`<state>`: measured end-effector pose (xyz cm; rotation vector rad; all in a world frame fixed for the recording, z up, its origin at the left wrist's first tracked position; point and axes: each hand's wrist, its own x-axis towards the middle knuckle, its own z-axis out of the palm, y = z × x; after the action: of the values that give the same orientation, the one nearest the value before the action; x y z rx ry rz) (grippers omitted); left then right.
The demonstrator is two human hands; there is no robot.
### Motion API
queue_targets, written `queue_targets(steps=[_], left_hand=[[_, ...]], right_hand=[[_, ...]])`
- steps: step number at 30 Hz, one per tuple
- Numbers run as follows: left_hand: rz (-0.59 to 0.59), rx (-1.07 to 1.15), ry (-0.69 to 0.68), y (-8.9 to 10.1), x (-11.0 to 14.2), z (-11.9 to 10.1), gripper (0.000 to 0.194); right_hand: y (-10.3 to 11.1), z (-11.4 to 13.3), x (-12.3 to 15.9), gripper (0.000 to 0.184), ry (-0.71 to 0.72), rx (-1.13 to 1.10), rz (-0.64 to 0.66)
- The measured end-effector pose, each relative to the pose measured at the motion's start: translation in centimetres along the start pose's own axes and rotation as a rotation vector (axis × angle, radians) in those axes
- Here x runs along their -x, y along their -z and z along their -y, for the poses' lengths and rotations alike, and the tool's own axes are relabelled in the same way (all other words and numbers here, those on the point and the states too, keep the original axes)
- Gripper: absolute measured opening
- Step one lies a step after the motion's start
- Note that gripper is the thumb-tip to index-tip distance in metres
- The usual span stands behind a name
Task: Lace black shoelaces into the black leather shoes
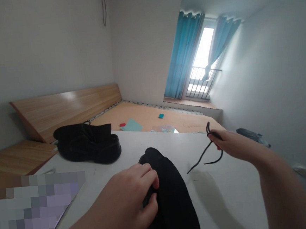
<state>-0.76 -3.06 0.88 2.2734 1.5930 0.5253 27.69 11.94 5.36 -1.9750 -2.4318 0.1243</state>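
A black shoe [172, 194] lies near me on the white table [228, 200], its toe pointing away. My left hand [133, 200] is closed on the shoe's upper edge, fingers curled into it. My right hand [234, 143] is raised to the right of the shoe, pinching a black shoelace [205, 152] that loops above the fingers and hangs down with its ends just over the table. A second black shoe [89, 144] rests on its side at the table's far left.
A wooden bed frame [70, 107] with a bare board stands behind the table, holding small teal and red items [131, 125]. Blue curtains [182, 55] flank a bright window. A blurred patch covers the lower left.
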Motion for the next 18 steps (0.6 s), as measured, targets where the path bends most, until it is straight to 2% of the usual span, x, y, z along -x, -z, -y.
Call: queue_targets(steps=[3,5,8,10,12,15,18], left_hand=[[-0.010,-0.024,0.035,0.0,0.0,0.1,0.013],[-0.007,-0.041,0.066,-0.1,0.0,0.2,0.014],[0.027,-0.062,0.109,-0.4,0.0,0.4,0.016],[0.036,-0.076,0.121,-0.6,-0.1,0.5,0.016],[0.029,-0.097,0.120,-0.9,-0.3,0.6,0.017],[0.040,-0.125,0.132,-1.1,-0.5,0.7,0.018],[0.018,-0.141,0.142,-1.3,-0.7,0.7,0.019]], right_hand=[[-1.1,-1.2,-1.4,0.023,-0.070,0.065,0.171],[-1.7,-0.4,-1.5,0.020,-0.064,0.074,0.201],[-2.2,3.0,-0.2,0.042,0.057,0.012,0.169],[-2.8,5.9,1.0,0.055,0.168,-0.068,0.204],[-3.6,8.2,1.8,0.059,0.259,-0.129,0.261],[-4.6,9.9,2.0,0.041,0.316,-0.205,0.336],[-4.9,9.9,1.3,0.026,0.380,-0.371,0.422]])
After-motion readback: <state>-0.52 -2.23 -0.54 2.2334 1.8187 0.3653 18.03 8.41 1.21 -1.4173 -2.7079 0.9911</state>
